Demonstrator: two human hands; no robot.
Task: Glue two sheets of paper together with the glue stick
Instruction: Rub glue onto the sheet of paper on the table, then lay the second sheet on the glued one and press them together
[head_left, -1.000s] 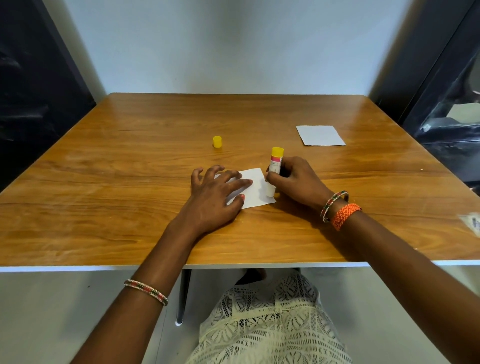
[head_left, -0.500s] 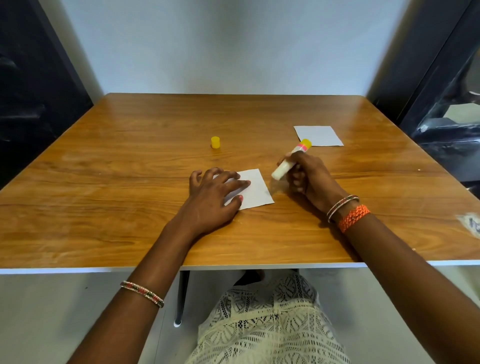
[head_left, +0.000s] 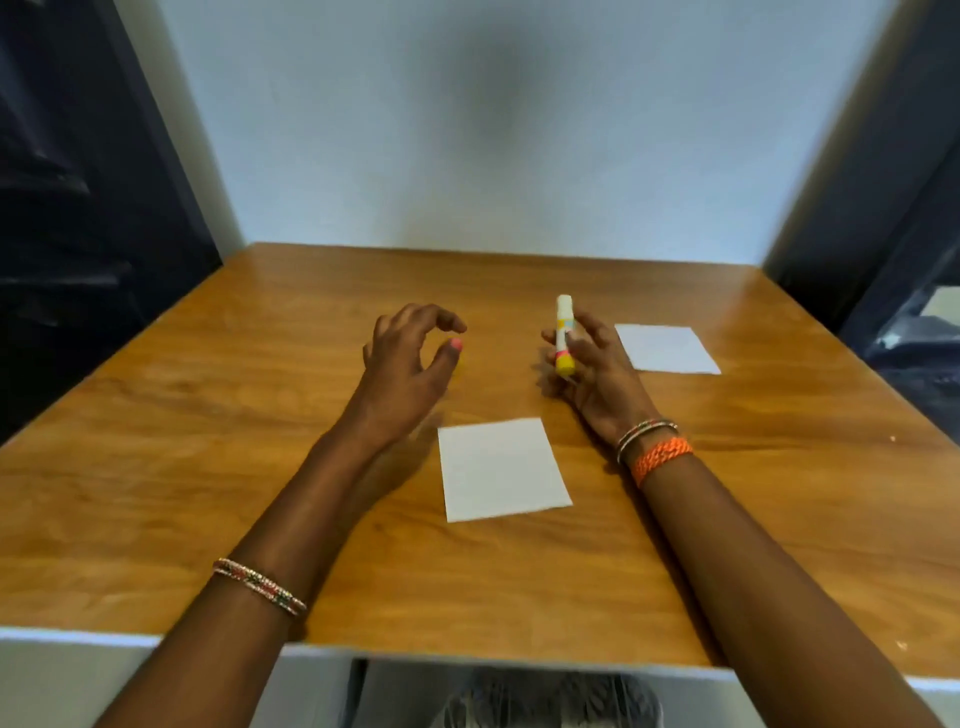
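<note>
A white paper sheet (head_left: 501, 467) lies flat on the wooden table (head_left: 208, 441), uncovered, between my two forearms. A second white sheet (head_left: 667, 348) lies further back on the right. My right hand (head_left: 597, 379) holds the uncapped glue stick (head_left: 564, 335) upright above the table, white tip up and yellow base down. My left hand (head_left: 410, 364) hovers above the table beyond the near sheet. Its fingers are curved, with thumb and forefinger apart and nothing between them. The small yellow cap is out of sight.
A pale wall rises behind the table's far edge. Dark panels stand at the left and right sides. The table's white front edge (head_left: 78, 636) runs near the bottom of the view.
My left hand has lifted off the near sheet and moved forward. My right hand has raised the glue stick off the paper and turned it upright. The view has tilted upward.
</note>
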